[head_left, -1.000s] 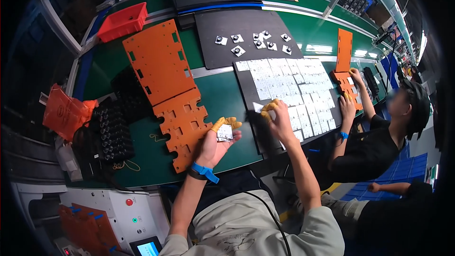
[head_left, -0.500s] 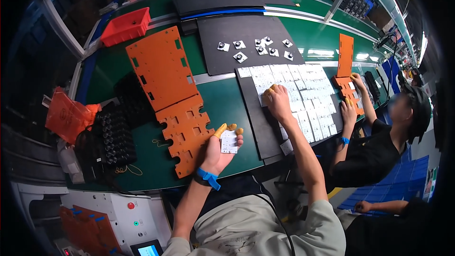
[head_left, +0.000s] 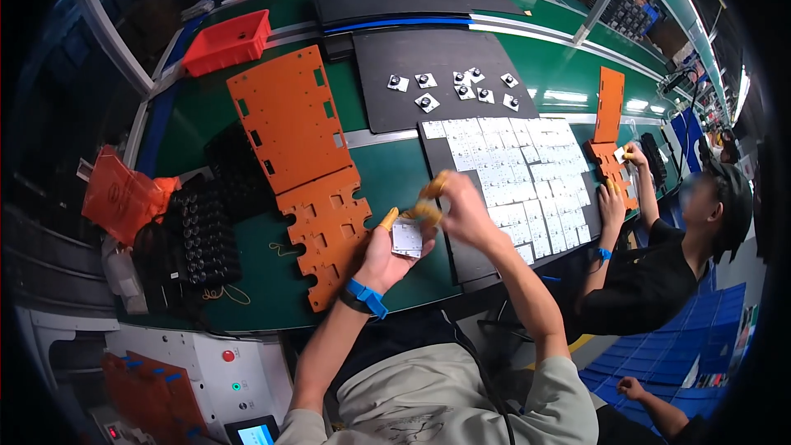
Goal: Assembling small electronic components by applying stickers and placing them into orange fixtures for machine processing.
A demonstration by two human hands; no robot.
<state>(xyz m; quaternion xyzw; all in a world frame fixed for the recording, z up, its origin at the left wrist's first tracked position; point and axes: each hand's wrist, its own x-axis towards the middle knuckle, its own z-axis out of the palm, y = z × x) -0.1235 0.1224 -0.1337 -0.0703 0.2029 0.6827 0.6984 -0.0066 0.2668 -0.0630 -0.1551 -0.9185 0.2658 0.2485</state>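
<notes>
My left hand (head_left: 394,249) holds a small white square board (head_left: 407,237) above the front edge of the green table (head_left: 387,173). My right hand (head_left: 458,206), with orange finger cots, is close against the board's upper edge; its fingertips look pinched and blurred, and I cannot tell whether they hold something. Just right of my hands lies a black mat (head_left: 470,255) covered with rows of several white square boards (head_left: 527,173). An orange slotted plate (head_left: 328,231) lies on the table left of my left hand.
A larger orange plate (head_left: 288,115) and a red bin (head_left: 228,39) lie farther back left. A second black mat (head_left: 437,74) holds several small boards with dark parts. A black tray of round parts (head_left: 202,239) is at left. A seated co-worker (head_left: 659,255) handles orange plates at right.
My right hand reached out to the white boards on the mat, then came back to the board in my left hand. My left hand stayed in place.
</notes>
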